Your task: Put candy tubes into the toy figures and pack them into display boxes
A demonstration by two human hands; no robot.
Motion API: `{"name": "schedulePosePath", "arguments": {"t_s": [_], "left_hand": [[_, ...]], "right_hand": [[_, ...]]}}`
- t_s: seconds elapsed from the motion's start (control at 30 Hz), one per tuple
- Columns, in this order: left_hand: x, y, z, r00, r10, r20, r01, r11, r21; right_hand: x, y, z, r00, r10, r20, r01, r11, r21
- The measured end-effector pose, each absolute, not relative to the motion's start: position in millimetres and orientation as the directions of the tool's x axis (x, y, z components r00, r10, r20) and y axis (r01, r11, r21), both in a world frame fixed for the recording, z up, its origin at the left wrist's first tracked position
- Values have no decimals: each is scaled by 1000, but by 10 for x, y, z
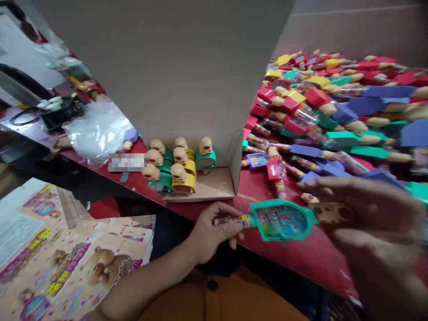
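My left hand (214, 229) is closed around the clear tube handle of a green toy (284, 220) with a see-through window in its flat case. A tan bear head (331, 213) tops its right end. My right hand (377, 227), blurred, is around that head with thumb and fingers apart; whether it touches cannot be made out. Behind my left hand, an open cardboard display box (217, 185) with a tall back panel holds several green and yellow bear-headed toys (183, 180) standing in rows.
A large heap of red, green, yellow and purple toys (321, 111) covers the red table (321, 267) at right. Printed bear cartons (76, 263) lie flat at lower left. Clear plastic bags (100, 127) and a purple toy (130, 137) are left of the box.
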State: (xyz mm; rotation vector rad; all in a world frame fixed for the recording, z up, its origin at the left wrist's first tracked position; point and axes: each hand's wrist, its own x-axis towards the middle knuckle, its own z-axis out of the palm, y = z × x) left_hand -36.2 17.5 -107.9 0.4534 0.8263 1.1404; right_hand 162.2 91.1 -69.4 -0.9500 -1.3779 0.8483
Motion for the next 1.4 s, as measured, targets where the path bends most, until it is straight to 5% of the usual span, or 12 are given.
{"name": "schedulePosePath", "arguments": {"t_s": [0.07,0.13,0.2,0.3,0.43,0.53,0.73,0.9,1.1,1.2,1.3,1.4], "left_hand": [[-370,96,-1087,-8,989,-147,-452,127,883],[-371,40,-1129,-115,993,-42,-355,-1,935],[-386,-5,-1171,-168,986,3,-290,-53,955],[-513,-61,-1114,-105,964,245,125,-232,965],[-896,22,-743,-4,680,733,785,-452,424],[-1164,275,-465,134,666,733,925,-350,149],[-1258,651,-386,151,869,470,988,-151,-37],[-1222,636,-375,164,875,456,985,-171,-26],[-1294,648,-378,167,845,508,983,-182,-21],[-1200,505,-473,90,719,690,971,-218,100],[-957,293,-621,15,570,821,857,-430,283],[-667,141,-769,121,749,652,576,-588,568]], "right_hand": [[1385,921,-835,89,979,184,-209,199,-958],[1154,938,-927,73,995,-64,-434,-26,-901],[954,947,-952,20,987,-159,-514,-126,-848],[716,986,-913,-5,1000,3,-461,0,-887],[449,1177,-948,266,860,436,-221,494,-841],[281,1320,-1058,236,683,691,16,708,-706],[86,1366,-1088,-21,669,743,204,730,-652],[-101,1322,-1156,-180,723,667,428,668,-609],[431,1537,-1115,-226,671,706,478,708,-520],[886,1773,-1212,-385,762,522,707,606,-364],[1103,1989,-1414,-546,767,337,746,628,-223],[1174,2095,-1478,-550,769,326,754,625,-203]]}}
